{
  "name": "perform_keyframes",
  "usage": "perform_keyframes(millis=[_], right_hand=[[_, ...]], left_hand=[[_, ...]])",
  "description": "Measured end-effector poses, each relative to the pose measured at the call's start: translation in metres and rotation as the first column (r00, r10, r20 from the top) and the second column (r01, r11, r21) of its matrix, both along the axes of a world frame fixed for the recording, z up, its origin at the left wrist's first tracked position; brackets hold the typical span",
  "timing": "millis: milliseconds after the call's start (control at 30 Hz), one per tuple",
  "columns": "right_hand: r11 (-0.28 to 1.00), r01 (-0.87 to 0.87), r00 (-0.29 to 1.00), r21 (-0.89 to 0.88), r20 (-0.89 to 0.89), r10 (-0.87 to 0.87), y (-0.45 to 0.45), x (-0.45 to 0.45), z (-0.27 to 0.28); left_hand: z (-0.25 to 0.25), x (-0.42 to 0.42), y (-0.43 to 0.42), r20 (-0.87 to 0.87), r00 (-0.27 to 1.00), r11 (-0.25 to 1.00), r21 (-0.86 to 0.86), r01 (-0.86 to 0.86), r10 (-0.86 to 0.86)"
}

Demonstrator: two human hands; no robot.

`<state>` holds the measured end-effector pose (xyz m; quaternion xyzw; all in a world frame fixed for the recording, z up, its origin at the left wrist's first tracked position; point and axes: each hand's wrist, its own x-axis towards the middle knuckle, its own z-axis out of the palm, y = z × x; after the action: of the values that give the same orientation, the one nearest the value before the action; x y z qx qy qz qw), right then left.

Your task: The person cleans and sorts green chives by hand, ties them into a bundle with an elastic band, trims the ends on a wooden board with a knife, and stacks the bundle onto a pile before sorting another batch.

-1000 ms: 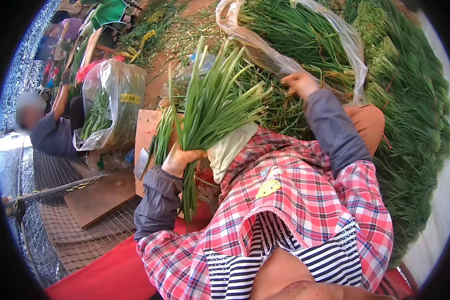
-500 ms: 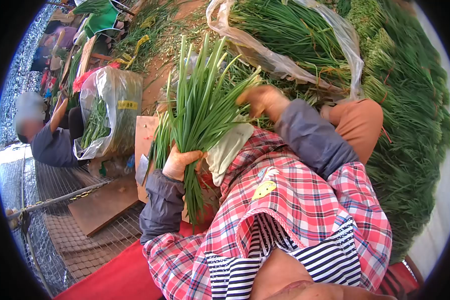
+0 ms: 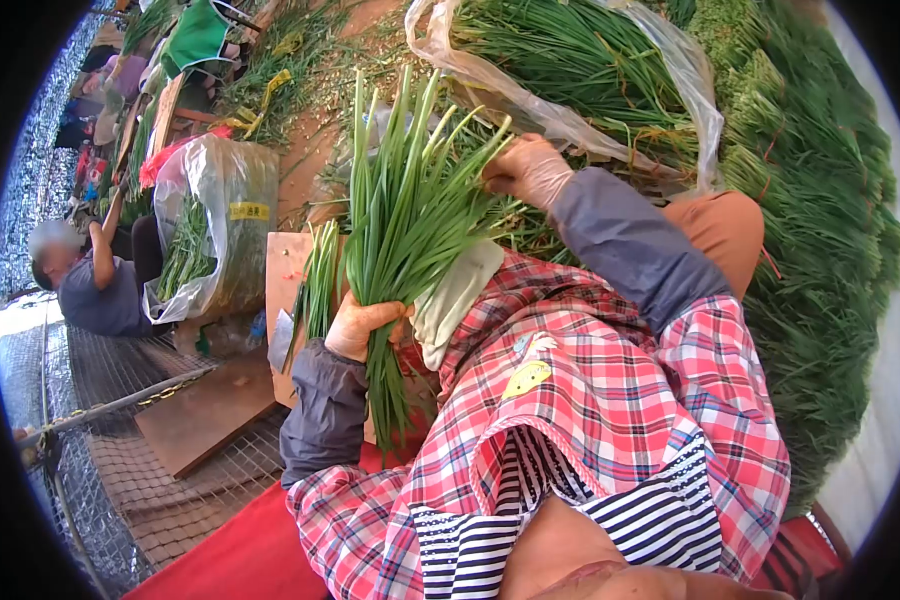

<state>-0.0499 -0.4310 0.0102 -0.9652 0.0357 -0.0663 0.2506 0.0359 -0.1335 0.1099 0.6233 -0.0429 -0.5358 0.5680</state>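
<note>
My left hand (image 3: 362,327) is closed around the lower, leafy part of a large bunch of garlic chives (image 3: 400,220). The pale stalk ends fan upward and the leaf tips hang below my fist. At the bunch's right edge, my right hand (image 3: 532,170) has its fingers bent in and pinched on the outer chives; the fingertips are partly hidden. Left of the bunch, a smaller bundle of chives (image 3: 320,275) leans on a brown board (image 3: 285,262). A pale cloth (image 3: 465,295) lies against my plaid top, just right of my left hand.
A clear plastic bag (image 3: 705,110) full of chives lies open ahead. Stacked chives (image 3: 820,260) fill the right side. A person (image 3: 100,285) sits at left beside another filled plastic bag (image 3: 245,230). A flat board (image 3: 205,415) rests on netting at lower left.
My right hand, blurred earlier, has moved slightly up and left against the edge of the bunch, its fingers bent in. My left hand keeps its hold. The person at left has shifted an arm.
</note>
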Motion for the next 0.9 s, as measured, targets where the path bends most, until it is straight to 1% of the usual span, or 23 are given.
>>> perform_keyframes(millis=[100,133,200,233,333,367,400,433,467,500,533,567,633,667,700,733,767,800,833,867,900], right_hand=[[0.997,0.062,0.998,0.049,-0.014,-0.061,-0.004,-0.001,0.000],[0.997,0.069,0.998,0.026,0.008,-0.069,-0.005,0.000,-0.002],[0.996,0.089,0.995,-0.024,0.057,-0.088,-0.008,0.000,-0.002],[0.996,0.092,0.995,-0.015,0.034,-0.091,-0.010,0.000,0.002],[0.990,0.120,0.990,-0.075,0.082,-0.114,-0.018,-0.003,0.001],[0.990,0.126,0.991,-0.058,0.044,-0.124,-0.028,-0.007,-0.002],[0.964,0.192,0.980,-0.184,-0.011,-0.197,-0.044,-0.008,-0.008],[0.912,0.387,0.921,-0.134,0.007,-0.390,-0.055,-0.019,-0.007],[0.868,0.431,0.880,-0.249,-0.099,-0.465,-0.076,-0.030,-0.015],[0.869,0.351,0.857,-0.350,-0.254,-0.448,-0.097,-0.045,-0.031],[0.874,0.237,0.807,-0.424,-0.415,-0.420,-0.110,-0.061,-0.042],[0.834,0.142,0.695,-0.534,-0.546,-0.468,-0.117,-0.074,-0.060],[0.812,0.004,0.603,-0.584,-0.646,-0.468,-0.110,-0.089,-0.091],[0.800,-0.058,0.558,-0.597,-0.684,-0.470,-0.101,-0.089,-0.088],[0.872,0.001,0.649,-0.490,-0.663,-0.374,-0.090,-0.084,-0.085],[0.930,0.052,0.734,-0.364,-0.618,-0.283,-0.062,-0.069,-0.059],[0.990,0.101,0.789,-0.103,-0.598,-0.142,-0.038,-0.057,-0.037],[0.977,0.170,0.778,0.128,-0.626,-0.053,-0.005,-0.047,0.017],[0.852,0.153,0.796,0.500,-0.574,0.194,0.012,-0.044,0.020],[0.564,0.128,0.737,0.815,-0.459,0.496,0.031,-0.038,0.010],[0.476,0.031,0.697,0.879,-0.361,0.620,0.052,-0.033,0.019]], left_hand=[[0.001,-0.002,0.002,-0.012,1.000,0.999,-0.041,0.011,-0.011],[0.000,-0.003,0.002,-0.014,1.000,0.998,-0.058,0.005,-0.006],[-0.001,-0.003,0.000,-0.019,1.000,1.000,-0.027,0.009,-0.010],[-0.002,-0.002,-0.001,-0.020,1.000,1.000,-0.015,0.010,-0.011],[-0.001,0.003,0.000,-0.010,0.996,0.996,0.010,0.088,-0.087],[0.002,0.004,0.002,-0.006,0.997,0.996,0.034,0.083,-0.083],[0.005,0.004,0.004,-0.002,0.997,0.995,0.059,0.079,-0.079],[0.008,0.004,0.005,0.009,0.997,0.994,0.081,0.075,-0.076],[0.010,0.005,0.009,-0.006,0.999,0.998,0.043,0.039,-0.039],[0.013,0.005,0.015,-0.023,1.000,1.000,0.012,0.004,-0.003],[0.017,0.006,0.019,-0.037,0.999,0.999,-0.018,-0.030,0.029],[0.023,0.006,0.019,-0.011,0.998,0.997,-0.045,-0.055,0.054],[0.023,0.020,0.026,-0.015,0.997,0.991,-0.104,-0.080,0.078],[0.025,0.021,0.024,-0.023,0.996,0.987,-0.131,-0.090,0.088],[0.033,0.021,0.021,0.040,0.993,0.989,-0.099,-0.105,0.109],[0.038,0.022,0.018,0.054,0.992,0.989,-0.106,-0.107,0.114],[0.041,0.023,0.015,0.070,0.991,0.988,-0.114,-0.106,0.115],[0.044,0.025,0.011,0.086,0.989,0.986,-0.128,-0.106,0.117],[0.046,0.027,0.008,0.076,0.993,0.983,-0.171,-0.073,0.087],[0.051,0.027,0.003,0.098,0.992,0.984,-0.166,-0.066,0.083],[0.058,0.024,-0.006,0.121,0.990,0.985,-0.164,-0.058,0.078]])
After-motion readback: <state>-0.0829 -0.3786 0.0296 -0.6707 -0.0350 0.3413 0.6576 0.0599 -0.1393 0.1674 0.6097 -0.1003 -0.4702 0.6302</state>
